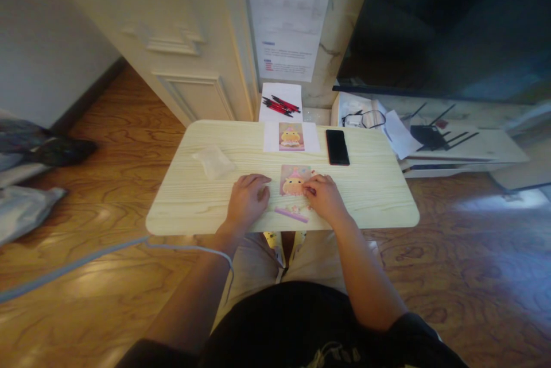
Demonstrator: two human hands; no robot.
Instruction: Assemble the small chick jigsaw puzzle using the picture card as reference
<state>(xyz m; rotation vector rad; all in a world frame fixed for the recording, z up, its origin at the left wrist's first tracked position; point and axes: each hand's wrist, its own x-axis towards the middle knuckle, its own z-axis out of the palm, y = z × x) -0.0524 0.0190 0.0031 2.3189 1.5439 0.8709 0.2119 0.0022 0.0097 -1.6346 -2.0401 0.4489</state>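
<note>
A small cartoon picture [293,180] with a yellow figure in a pink hat lies in the middle of the table, its lower edge uneven like a jigsaw. My right hand [321,193] is at its right side, fingertips pinched together; what they hold is too small to make out. Below lies a loose purple-edged strip [291,214] of similar print. A few tiny coloured bits lie near my right fingers. My left hand [249,198] rests on the table left of the picture, thumb and fingers apart, holding nothing. Farther back, a matching whole picture [291,136] sits on white paper.
The pale wooden table [370,201] also bears a black phone [337,147] at the back right and a crumpled clear plastic bag [214,162] at the left. Behind it, several red-and-black pens [281,106] lie on paper. A router [428,137] stands on the low cabinet.
</note>
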